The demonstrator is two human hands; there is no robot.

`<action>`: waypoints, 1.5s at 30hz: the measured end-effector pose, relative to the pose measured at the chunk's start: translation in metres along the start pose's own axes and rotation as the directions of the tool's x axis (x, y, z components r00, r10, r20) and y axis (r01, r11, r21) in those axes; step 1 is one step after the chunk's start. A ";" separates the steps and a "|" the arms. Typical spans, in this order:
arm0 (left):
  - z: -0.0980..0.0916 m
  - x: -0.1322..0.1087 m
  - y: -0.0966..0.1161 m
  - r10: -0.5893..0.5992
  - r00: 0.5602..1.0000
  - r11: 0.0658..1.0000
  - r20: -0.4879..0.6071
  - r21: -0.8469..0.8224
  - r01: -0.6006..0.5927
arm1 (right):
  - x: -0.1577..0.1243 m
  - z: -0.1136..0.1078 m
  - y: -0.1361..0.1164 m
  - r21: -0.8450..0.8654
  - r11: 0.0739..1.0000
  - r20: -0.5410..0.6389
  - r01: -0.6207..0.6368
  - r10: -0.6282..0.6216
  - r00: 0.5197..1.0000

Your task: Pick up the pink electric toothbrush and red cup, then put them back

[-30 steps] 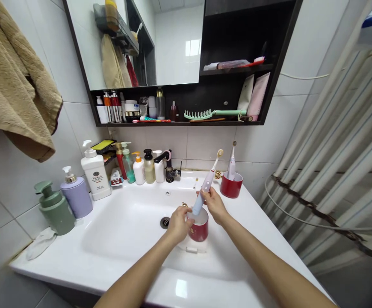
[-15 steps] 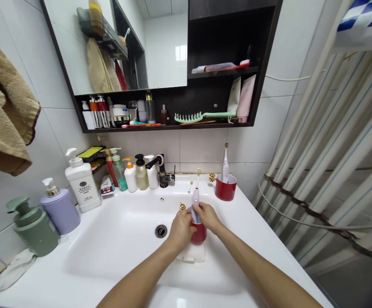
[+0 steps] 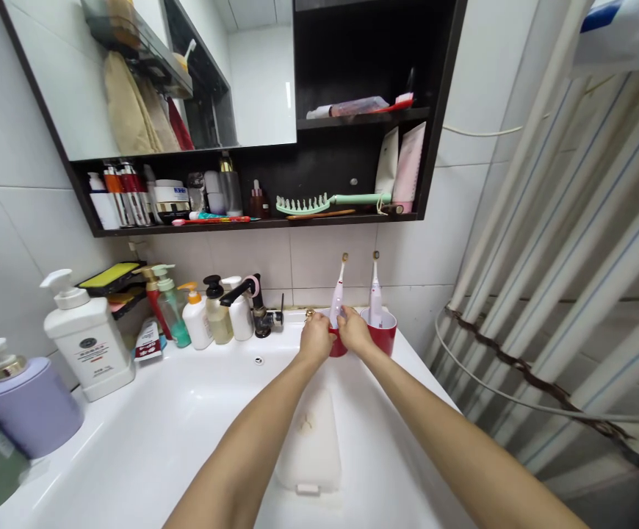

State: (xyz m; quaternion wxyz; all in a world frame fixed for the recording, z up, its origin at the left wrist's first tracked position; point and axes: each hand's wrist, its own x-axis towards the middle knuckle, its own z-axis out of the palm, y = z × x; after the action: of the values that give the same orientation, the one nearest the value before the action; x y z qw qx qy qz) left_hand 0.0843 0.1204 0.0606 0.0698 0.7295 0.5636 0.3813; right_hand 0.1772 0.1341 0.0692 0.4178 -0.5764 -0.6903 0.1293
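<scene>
Your left hand wraps closed around the red cup. Your right hand pinches the electric toothbrush low, probably steadying it upright, just beside the second red cup at the tabletop's back.

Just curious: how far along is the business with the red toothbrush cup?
Done: the pale pink electric toothbrush stands in the red round cup, beside a second red cup at the white sink's back rim. In hand: the left hand and right hand hold that cup. Left: neither hand has let go.
</scene>
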 end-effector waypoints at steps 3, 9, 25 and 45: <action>0.008 0.007 -0.001 -0.005 1.000 1.000 -0.015 0.002 0.005 | 0.007 0.005 0.006 -0.002 1.000 0.009 0.022 -0.022 1.000; 0.009 0.005 0.001 -0.083 0.996 0.990 -0.025 -0.113 0.079 | 0.006 0.002 0.003 0.025 0.999 -0.012 0.042 -0.041 0.999; -0.112 -0.066 0.081 -0.039 0.999 0.180 0.009 -0.984 0.016 | -0.094 -0.087 -0.111 0.826 0.540 -0.055 0.163 -0.210 0.976; -0.115 -0.091 0.077 -0.106 0.893 0.129 0.436 -0.885 0.447 | -0.112 -0.067 -0.107 0.753 0.632 0.166 -0.182 0.084 0.982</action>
State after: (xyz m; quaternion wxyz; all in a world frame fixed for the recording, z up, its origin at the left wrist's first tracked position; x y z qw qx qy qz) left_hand 0.0641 -0.0248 0.1385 0.6607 0.4407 0.3024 0.5271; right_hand 0.1505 -0.0198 0.1333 0.5707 -0.3867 -0.5494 0.4722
